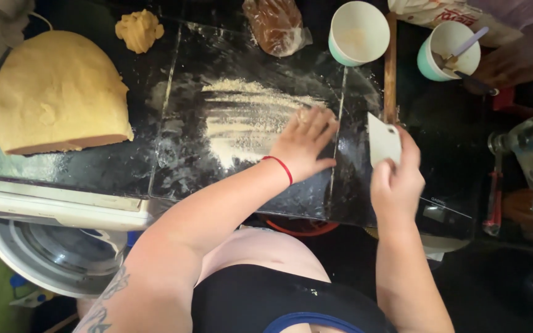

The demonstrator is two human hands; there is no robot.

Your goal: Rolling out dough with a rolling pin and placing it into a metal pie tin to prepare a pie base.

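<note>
Far left: large dough mound point(57, 92), judged soft and heavy, best lifted from underneath. Centre: flour smear point(248, 123) on dark worktop point(124, 163); left hand point(303, 145) flat, fingers spread, holding nothing. Right: right hand point(396, 179) pinching stiff, light white scraper point(382, 140) by near edge.

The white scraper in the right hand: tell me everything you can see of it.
The white scraper is a thin, flat blade with rounded corners, plastic by the look of it, plain and dull white. The right hand grips its lower edge, fingers curled over the front, so only the upper part shows. It stands roughly upright, tilted slightly left, above the floured dark worktop, just beside a wooden stick.
</note>
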